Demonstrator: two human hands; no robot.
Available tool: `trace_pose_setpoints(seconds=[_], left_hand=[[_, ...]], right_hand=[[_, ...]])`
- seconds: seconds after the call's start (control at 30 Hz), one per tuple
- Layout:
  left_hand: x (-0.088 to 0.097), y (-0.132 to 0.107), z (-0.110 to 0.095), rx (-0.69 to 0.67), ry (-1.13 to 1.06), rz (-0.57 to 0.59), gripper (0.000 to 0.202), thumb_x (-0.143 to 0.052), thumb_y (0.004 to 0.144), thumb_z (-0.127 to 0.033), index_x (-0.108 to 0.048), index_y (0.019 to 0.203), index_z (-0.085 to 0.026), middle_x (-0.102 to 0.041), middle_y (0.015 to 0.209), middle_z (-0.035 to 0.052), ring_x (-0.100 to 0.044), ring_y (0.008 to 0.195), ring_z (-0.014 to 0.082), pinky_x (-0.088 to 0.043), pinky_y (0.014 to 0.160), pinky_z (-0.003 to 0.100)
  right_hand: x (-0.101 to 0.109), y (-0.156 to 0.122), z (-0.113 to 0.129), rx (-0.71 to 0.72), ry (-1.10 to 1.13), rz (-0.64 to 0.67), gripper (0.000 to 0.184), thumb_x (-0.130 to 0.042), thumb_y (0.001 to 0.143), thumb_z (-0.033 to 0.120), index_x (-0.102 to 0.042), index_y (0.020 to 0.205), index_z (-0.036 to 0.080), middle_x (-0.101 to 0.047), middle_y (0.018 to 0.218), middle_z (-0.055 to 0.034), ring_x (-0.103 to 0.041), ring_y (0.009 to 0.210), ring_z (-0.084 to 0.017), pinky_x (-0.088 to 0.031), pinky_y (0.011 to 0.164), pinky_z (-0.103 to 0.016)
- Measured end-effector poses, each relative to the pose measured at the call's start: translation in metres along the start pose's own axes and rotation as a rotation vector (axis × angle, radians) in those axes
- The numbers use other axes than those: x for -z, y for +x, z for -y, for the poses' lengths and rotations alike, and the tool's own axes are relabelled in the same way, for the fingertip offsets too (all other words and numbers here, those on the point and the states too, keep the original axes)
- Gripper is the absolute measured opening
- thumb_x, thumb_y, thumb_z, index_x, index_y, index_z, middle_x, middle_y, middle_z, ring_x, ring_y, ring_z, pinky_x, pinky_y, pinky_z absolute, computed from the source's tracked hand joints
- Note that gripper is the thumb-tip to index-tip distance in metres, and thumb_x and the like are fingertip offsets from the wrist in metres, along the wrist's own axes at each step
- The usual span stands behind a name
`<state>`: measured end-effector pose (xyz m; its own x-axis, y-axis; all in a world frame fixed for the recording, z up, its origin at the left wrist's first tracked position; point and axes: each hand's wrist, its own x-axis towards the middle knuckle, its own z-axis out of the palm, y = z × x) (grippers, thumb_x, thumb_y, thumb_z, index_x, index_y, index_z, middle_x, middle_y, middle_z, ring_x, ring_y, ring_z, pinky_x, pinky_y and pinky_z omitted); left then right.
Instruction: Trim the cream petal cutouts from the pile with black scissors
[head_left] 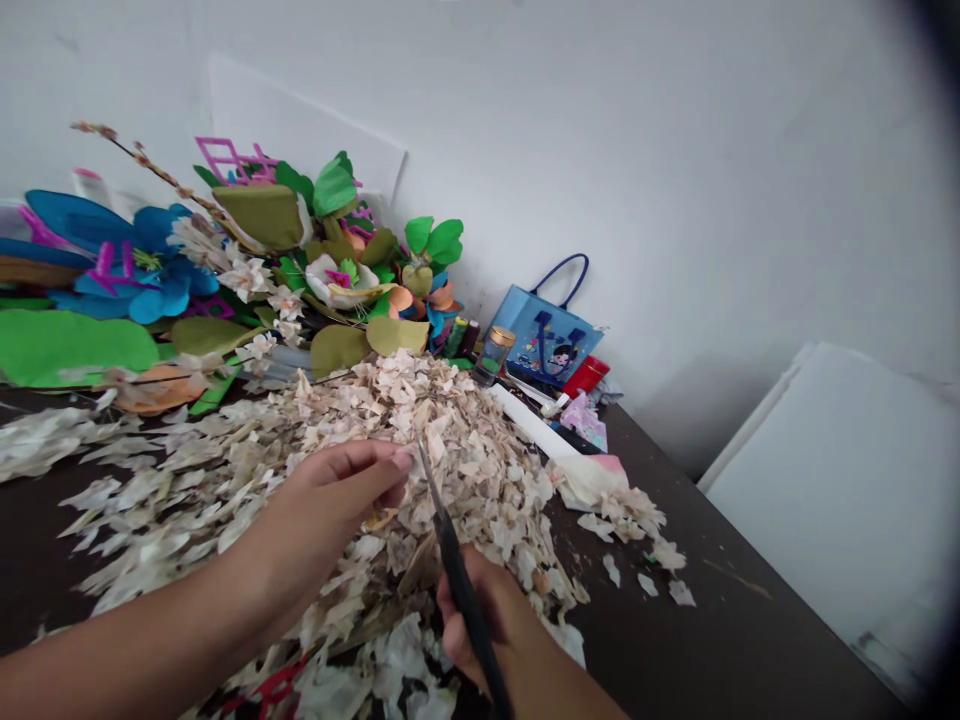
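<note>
Left hand (330, 500) pinches a scrap (380, 519) above the pile (465, 430) on the counter (675, 650) — right hand (487, 620) grips the scissors (448, 535), tip beside the fingertips. Best to hold the scrap taut, fingertips clear of the blades — small, steady snips.

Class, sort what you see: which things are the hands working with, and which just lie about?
In use: left hand, right hand, scissors, pale scraps.
Lying about: foam flowers, blue bag, gold-lidded jar, red tin, white boards.
</note>
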<state>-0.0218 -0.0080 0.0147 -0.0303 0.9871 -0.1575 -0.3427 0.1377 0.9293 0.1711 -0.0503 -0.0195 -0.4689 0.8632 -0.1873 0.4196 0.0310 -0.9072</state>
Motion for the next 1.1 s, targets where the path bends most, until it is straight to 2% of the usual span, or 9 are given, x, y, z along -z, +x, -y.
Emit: trace_pose_setpoints(seconds=[0.13, 0.27, 0.37, 0.6, 0.77, 0.93, 1.1], left_hand=[[0.003, 0.000, 0.002, 0.016, 0.021, -0.001, 0.025, -0.073, 0.060, -0.041, -0.064, 0.062, -0.018, -0.057, 0.063, -0.0017, -0.049, 0.066, 0.0142, -0.037, 0.072, 0.030], [0.003, -0.001, 0.001, 0.024, 0.012, 0.026, 0.025, -0.072, 0.062, -0.042, -0.063, 0.062, -0.018, -0.057, 0.062, -0.0022, -0.049, 0.066, 0.0135, -0.037, 0.072, 0.029], [0.001, -0.002, -0.002, 0.044, -0.031, 0.027, 0.025, -0.074, 0.059, -0.040, -0.064, 0.062, -0.018, -0.057, 0.062, -0.0025, -0.049, 0.066, 0.0131, -0.038, 0.072, 0.028], [0.000, -0.003, -0.001, 0.040, -0.047, 0.013, 0.022, -0.073, 0.060, -0.037, -0.063, 0.061, -0.017, -0.057, 0.061, -0.0021, -0.049, 0.064, 0.0126, -0.037, 0.069, 0.028], [0.000, 0.000, 0.000, 0.025, -0.049, 0.005, 0.022, -0.074, 0.061, -0.036, -0.064, 0.059, -0.017, -0.056, 0.060, -0.0020, -0.048, 0.063, 0.0120, -0.038, 0.069, 0.028], [0.002, 0.003, 0.002, 0.004, -0.035, 0.046, 0.021, -0.070, 0.066, -0.035, -0.062, 0.057, -0.017, -0.056, 0.059, -0.0018, -0.048, 0.063, 0.0118, -0.037, 0.067, 0.027], [0.006, 0.004, 0.004, -0.021, -0.050, 0.060, 0.017, -0.068, 0.068, -0.032, -0.063, 0.061, -0.018, -0.056, 0.062, -0.0023, -0.049, 0.063, 0.0121, -0.037, 0.066, 0.027]], right_hand=[[-0.002, 0.002, 0.000, 0.002, -0.042, -0.038, 0.029, -0.059, 0.085, 0.044, -0.051, 0.105, 0.024, -0.052, 0.095, -0.0022, -0.050, 0.088, -0.020, -0.039, 0.077, -0.029], [-0.004, 0.005, -0.008, -0.015, -0.058, -0.094, 0.016, -0.061, 0.083, 0.031, -0.053, 0.095, 0.023, -0.056, 0.088, 0.0000, -0.053, 0.080, -0.018, -0.039, 0.071, -0.027], [-0.005, 0.007, -0.013, 0.025, -0.048, -0.125, 0.014, -0.061, 0.082, 0.030, -0.053, 0.091, 0.022, -0.057, 0.085, -0.0001, -0.054, 0.077, -0.018, -0.038, 0.067, -0.025], [-0.005, 0.010, -0.012, 0.006, -0.106, -0.175, 0.012, -0.058, 0.081, 0.024, -0.055, 0.093, 0.021, -0.059, 0.085, -0.0009, -0.055, 0.079, -0.018, -0.039, 0.072, -0.026], [-0.005, 0.019, -0.018, 0.051, -0.119, -0.204, 0.011, -0.065, 0.075, 0.025, -0.058, 0.083, 0.019, -0.059, 0.074, 0.0002, -0.055, 0.068, -0.017, -0.040, 0.063, -0.024], [-0.004, 0.024, -0.021, 0.075, -0.013, -0.197, 0.006, -0.060, 0.078, 0.023, -0.057, 0.078, 0.018, -0.055, 0.064, 0.0024, -0.048, 0.057, -0.012, -0.036, 0.054, -0.021], [-0.004, 0.023, -0.025, 0.097, 0.091, -0.141, 0.029, -0.070, 0.074, 0.041, -0.054, 0.077, 0.017, -0.044, 0.063, 0.0048, -0.037, 0.054, -0.009, -0.031, 0.051, -0.019]])
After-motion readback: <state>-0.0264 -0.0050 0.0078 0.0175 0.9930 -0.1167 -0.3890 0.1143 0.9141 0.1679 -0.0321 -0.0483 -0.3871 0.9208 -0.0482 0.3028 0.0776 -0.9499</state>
